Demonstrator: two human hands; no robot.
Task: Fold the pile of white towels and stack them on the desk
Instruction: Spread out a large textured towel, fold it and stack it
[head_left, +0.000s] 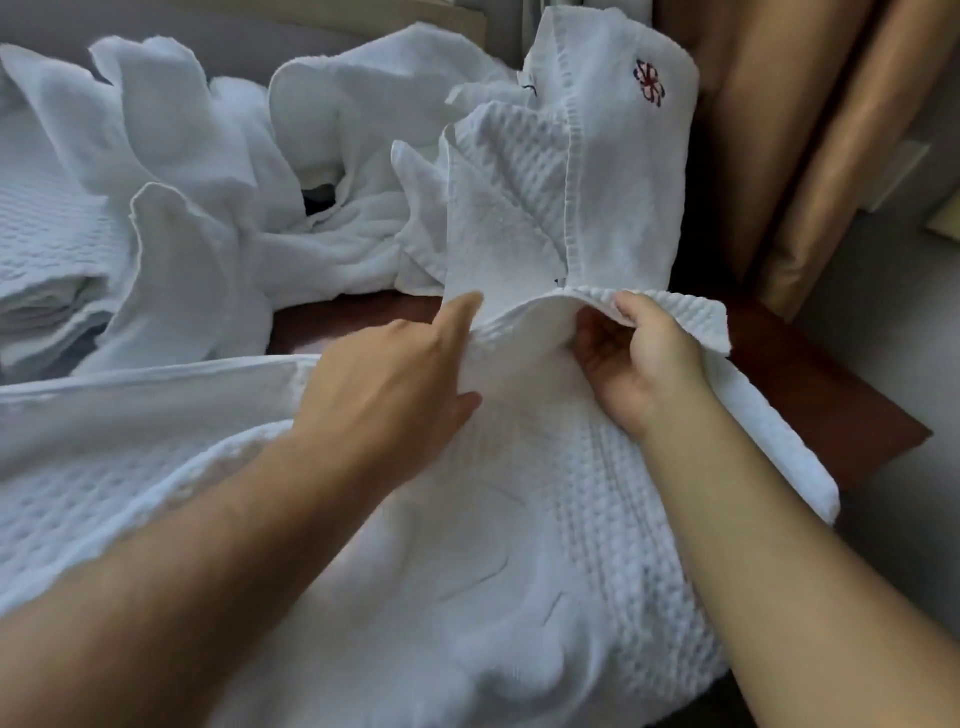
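Showing a reddish-brown wooden desk (810, 384), tan curtains (779, 130) behind its right corner, grey floor (893, 545) below, under dim light.

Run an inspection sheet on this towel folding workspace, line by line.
Surface: reddish-brown desk, mostly covered by towels.
Job's things: waffle towel spread in front; unfolded pile behind it; folded stack at far left.
Clutter: nothing seen.
Grippers: left hand and right hand both grip a raised fold of the waffle towel.
Cables: nothing seen.
Surroundings: tan curtain at right.
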